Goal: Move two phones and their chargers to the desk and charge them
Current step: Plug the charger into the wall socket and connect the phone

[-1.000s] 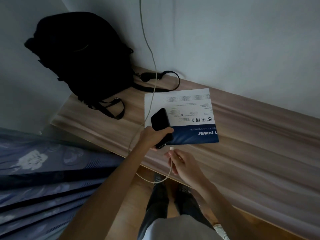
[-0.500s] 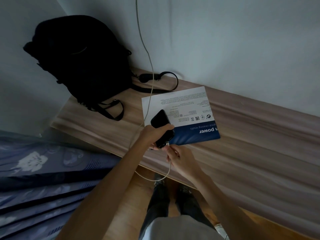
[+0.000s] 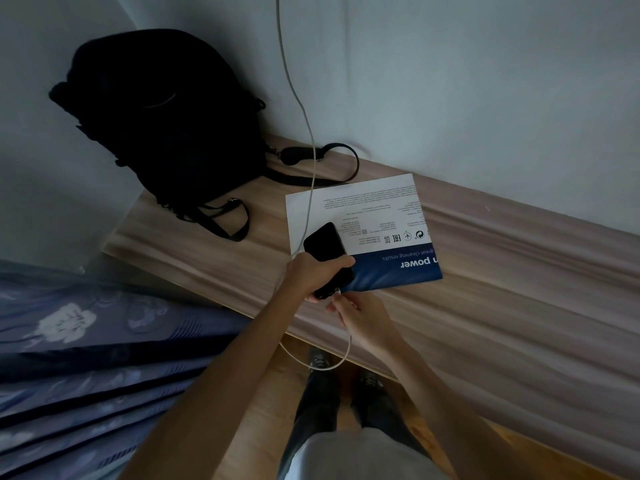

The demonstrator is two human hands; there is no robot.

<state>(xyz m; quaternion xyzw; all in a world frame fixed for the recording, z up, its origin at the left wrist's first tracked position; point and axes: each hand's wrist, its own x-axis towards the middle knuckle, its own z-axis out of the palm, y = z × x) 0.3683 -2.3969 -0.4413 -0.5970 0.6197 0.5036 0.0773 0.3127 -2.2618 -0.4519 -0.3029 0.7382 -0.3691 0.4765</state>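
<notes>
At nine o'clock we see a blue bedcover [image 3: 79,341] with a pale flower print, running down to the lower left corner. Above it, toward ten o'clock, a black backpack [image 3: 166,126] stands on the far left end of the wooden desk [image 3: 519,323], against the wall. Its straps trail over the wood toward three o'clock.

A white charging cable [image 3: 312,174] drops from twelve o'clock down the wall. It crosses one strap and the left edge of a printed white-and-blue sheet [image 3: 381,213], then passes behind our left hand [image 3: 313,277]. From there it loops below the desk's near edge at six o'clock and rises to our right hand [image 3: 363,317].

Our left hand is wrapped round the lower half of a black phone [image 3: 323,244], thumb across its dark screen, holding it over the sheet's near left corner. We cannot tell whether the phone touches the sheet.

At five o'clock from that hand, our right hand pinches the cable's white plug between thumb and fingertips, right at the phone's bottom end. Whether the plug is fully seated we cannot tell. The desk runs on toward three o'clock along the wall.
</notes>
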